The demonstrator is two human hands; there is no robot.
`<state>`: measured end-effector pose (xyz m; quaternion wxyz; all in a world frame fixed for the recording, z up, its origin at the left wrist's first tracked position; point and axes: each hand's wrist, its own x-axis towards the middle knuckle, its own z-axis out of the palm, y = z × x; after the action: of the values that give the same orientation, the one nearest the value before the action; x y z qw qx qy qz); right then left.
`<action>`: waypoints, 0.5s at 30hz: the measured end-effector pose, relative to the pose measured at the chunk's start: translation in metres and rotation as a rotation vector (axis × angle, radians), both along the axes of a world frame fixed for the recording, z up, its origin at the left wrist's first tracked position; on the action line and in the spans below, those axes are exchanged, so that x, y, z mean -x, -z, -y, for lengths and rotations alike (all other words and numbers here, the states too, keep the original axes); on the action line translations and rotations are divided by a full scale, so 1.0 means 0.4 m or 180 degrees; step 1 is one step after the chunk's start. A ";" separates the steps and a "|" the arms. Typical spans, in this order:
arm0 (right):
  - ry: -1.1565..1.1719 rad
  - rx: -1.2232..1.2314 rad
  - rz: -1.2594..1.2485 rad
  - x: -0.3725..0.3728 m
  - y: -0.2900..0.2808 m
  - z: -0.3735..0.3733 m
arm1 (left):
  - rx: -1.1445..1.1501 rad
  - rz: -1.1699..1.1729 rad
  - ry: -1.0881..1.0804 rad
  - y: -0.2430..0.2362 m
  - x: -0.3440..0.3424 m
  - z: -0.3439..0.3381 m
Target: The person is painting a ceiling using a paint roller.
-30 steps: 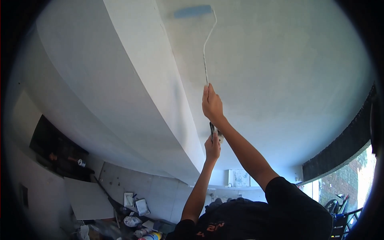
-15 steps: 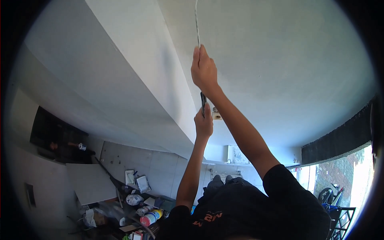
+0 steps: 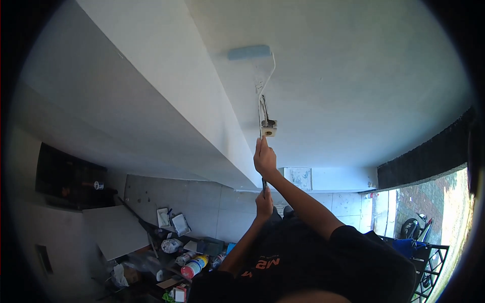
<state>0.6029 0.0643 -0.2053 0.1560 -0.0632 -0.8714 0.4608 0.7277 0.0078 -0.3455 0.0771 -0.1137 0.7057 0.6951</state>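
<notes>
A paint roller [image 3: 249,52] with a light blue-grey cover and a thin wire frame is against the pale ceiling [image 3: 353,96], close to a beam [image 3: 166,76]; I cannot tell if the cover presses on it. My right hand [image 3: 264,159] is closed around the roller's frame or upper handle. Below it, my left hand [image 3: 263,204] grips the dark lower handle, its thumb upward. Just above my right hand a small cream lamp socket [image 3: 269,131] sits on the ceiling, with a dark gap and wires beside it.
On the lower left are two paint trays [image 3: 180,224], a large board [image 3: 113,230], a red-and-yellow bottle [image 3: 195,266] and mixed clutter. A dark cabinet [image 3: 65,177] stands at far left. On the right are a black metal gate [image 3: 432,270] and a parked motorcycle [image 3: 414,228] outside.
Both hands have come down and back toward my body, still gripping the handle. The roller cover, earlier beyond the top of the picture, now shows near the beam.
</notes>
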 end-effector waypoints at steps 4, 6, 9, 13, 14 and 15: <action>-0.0061 0.0162 -0.0540 0.090 -0.201 0.012 | -0.0375 -0.0507 -0.0129 -0.197 0.144 -0.009; -0.0065 0.0293 -0.0685 0.117 -0.210 0.000 | -0.0451 -0.0654 -0.0030 -0.245 0.187 -0.028; 0.0114 -0.0095 -0.0557 0.107 -0.123 -0.022 | -0.0620 -0.0300 0.0108 -0.150 0.147 -0.052; 0.0138 -0.0190 0.0336 0.010 0.153 -0.056 | -0.0687 0.0746 0.0510 0.055 -0.022 -0.044; 0.0058 -0.0052 0.0595 0.015 0.158 -0.079 | -0.0698 0.0735 0.0522 0.050 -0.009 -0.067; 0.0111 -0.0071 0.0546 0.045 0.161 -0.100 | -0.0657 0.0751 0.0456 0.047 0.008 -0.089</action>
<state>0.5849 0.1042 -0.2698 0.0895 -0.1158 -0.8854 0.4411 0.7246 0.0432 -0.3644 0.2200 -0.1354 0.6229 0.7384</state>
